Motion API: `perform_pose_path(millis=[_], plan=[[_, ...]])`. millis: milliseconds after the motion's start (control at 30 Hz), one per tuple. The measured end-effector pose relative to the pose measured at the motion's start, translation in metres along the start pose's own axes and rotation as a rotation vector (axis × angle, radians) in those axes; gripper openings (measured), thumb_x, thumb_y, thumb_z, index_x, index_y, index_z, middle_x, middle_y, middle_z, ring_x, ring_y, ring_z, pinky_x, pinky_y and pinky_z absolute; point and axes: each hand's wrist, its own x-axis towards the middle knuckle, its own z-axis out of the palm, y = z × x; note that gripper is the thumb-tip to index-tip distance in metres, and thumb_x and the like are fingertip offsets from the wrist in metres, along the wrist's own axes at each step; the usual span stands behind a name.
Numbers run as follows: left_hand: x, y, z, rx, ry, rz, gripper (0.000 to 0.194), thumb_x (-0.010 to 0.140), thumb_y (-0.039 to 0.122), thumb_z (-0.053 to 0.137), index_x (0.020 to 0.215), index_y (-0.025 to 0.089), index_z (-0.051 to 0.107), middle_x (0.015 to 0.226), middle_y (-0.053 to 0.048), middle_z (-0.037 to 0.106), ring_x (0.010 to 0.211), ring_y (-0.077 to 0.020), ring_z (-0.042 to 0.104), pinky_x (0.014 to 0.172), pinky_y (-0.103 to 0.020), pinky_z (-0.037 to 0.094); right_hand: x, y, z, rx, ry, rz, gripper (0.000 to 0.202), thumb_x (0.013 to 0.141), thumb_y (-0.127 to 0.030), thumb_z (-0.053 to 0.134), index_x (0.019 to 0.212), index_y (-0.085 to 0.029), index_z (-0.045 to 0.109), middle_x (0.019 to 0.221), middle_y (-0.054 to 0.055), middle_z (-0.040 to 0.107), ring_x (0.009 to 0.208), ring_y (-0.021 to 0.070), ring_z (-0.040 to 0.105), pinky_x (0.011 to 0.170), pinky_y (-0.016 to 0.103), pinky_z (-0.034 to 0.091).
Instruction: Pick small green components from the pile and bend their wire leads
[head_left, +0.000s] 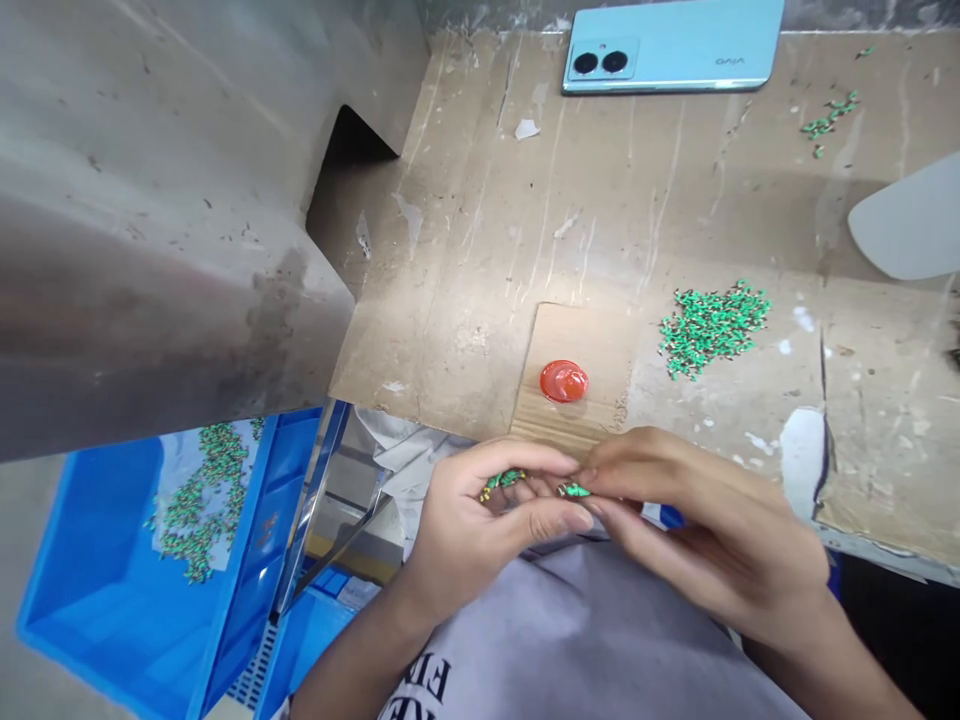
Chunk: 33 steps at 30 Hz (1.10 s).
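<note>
My left hand (480,530) is curled into a cup around a small bunch of green parts (507,480), some with yellow ends. My right hand (697,510) has its fingertips pinched together against the left fingers. At that pinch sits another little cluster of green parts (574,490) with pale tips. Both hands are just over the near table edge, in front of my lap. Just beyond them lies a shallow round red dish or blob (564,381), glossy on top, on a piece of cardboard (581,325). A loose pile of small green parts (709,328) is spread farther right.
A light blue phone (675,48) lies at the table's far edge. Several stray green parts (829,118) are at the far right, near a pale rounded object (911,220). A metal housing (172,200) stands on the left, above a blue crate (97,560) holding more green parts.
</note>
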Motion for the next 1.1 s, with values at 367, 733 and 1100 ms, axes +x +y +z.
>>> perform_pose_path(millis=[367, 733, 1100], plan=[[-0.005, 0.006, 0.008, 0.419, 0.064, 0.396, 0.015, 0.087, 0.006, 0.081, 0.093, 0.017, 0.089, 0.073, -0.001, 0.082, 0.055, -0.0113, 0.069, 0.051, -0.016, 0.056, -0.002, 0.009, -0.001, -0.307, 0.039, -0.261, 0.023, 0.105, -0.001, 0.066, 0.117, -0.019, 0.074, 0.102, 0.009, 0.086, 0.084, 0.0186, 0.084, 0.074, 0.029, 0.071], [-0.001, 0.004, 0.012, 0.297, 0.139, 0.267, 0.017, 0.077, 0.006, 0.075, 0.077, 0.017, 0.087, 0.069, -0.005, 0.084, 0.052, -0.0147, 0.074, 0.05, -0.018, 0.056, -0.003, 0.012, 0.007, -0.338, 0.04, -0.295, 0.02, 0.107, -0.002, 0.067, 0.117, -0.017, 0.074, 0.102, 0.01, 0.085, 0.082, 0.0182, 0.08, 0.07, 0.03, 0.067], [0.002, 0.006, 0.012, 0.187, 0.141, 0.088, 0.013, 0.073, 0.011, 0.079, 0.073, 0.019, 0.088, 0.067, -0.005, 0.085, 0.054, -0.0159, 0.075, 0.05, -0.018, 0.056, -0.006, 0.009, 0.01, -0.243, 0.059, -0.225, 0.028, 0.104, 0.002, 0.068, 0.114, -0.021, 0.078, 0.101, 0.004, 0.086, 0.076, 0.0154, 0.078, 0.068, 0.028, 0.066]])
